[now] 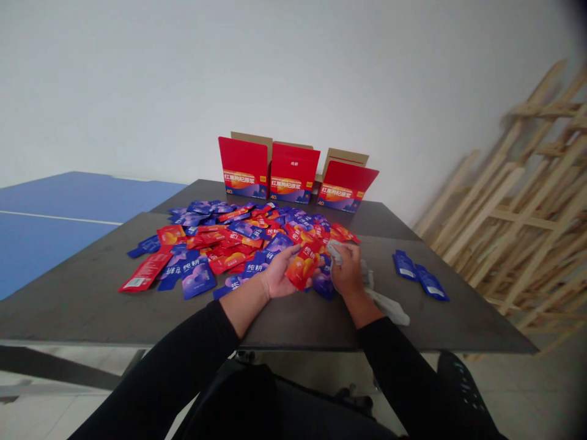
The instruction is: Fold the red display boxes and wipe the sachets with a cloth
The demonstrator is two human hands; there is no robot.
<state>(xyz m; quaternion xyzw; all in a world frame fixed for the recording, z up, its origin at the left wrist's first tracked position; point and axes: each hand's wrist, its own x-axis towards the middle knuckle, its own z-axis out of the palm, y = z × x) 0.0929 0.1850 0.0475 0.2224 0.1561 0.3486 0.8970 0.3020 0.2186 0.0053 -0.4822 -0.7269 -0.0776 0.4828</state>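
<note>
A red pouch (302,264) with orange fruit print lies across the palm of my left hand (280,276), which is closed round it just above the near side of the table. Close by on the right, my right hand (348,269) grips a crumpled white cloth (337,249). More of that white cloth (389,307) trails onto the tabletop below the wrist. Past both hands spreads a loose heap of red and blue pouches, with one blue pouch (197,275) and one red pouch (145,271) at its left front.
Three open red cartons (245,164) stand in a row at the back of the dark table (293,333). Two blue pouches (430,282) lie apart on the right. A blue table (68,232) adjoins on the left; wooden frames (518,214) lean at the right wall.
</note>
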